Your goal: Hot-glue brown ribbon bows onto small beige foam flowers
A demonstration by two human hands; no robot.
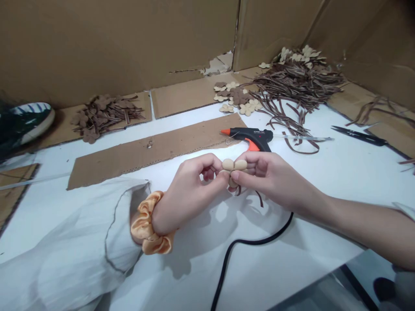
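Between my two hands, above the white table, is a cream flower cutout point(234, 165) with rounded petals. My left hand point(199, 179), with a gold scrunchie point(152, 224) at its wrist, pinches the flower's left side. From the right, my right hand point(267, 175) pinches the other side, its thumb on the petals. A thin brown strip point(260, 198) hangs below the flower; whether it is joined to it I cannot tell. Just beyond my hands lies a black and orange glue gun point(256, 134), with a clear glue stick point(301, 137) out of its back.
A long cardboard strip point(155, 149) lies under the gun's nozzle. Brown flowers point(103, 110) are heaped at left, brown strips point(298, 82) and cream flowers point(240, 98) at right. Black tweezers point(359, 134) lie far right. A black cable point(240, 242) runs toward me. Cardboard walls point(113, 43) stand behind.
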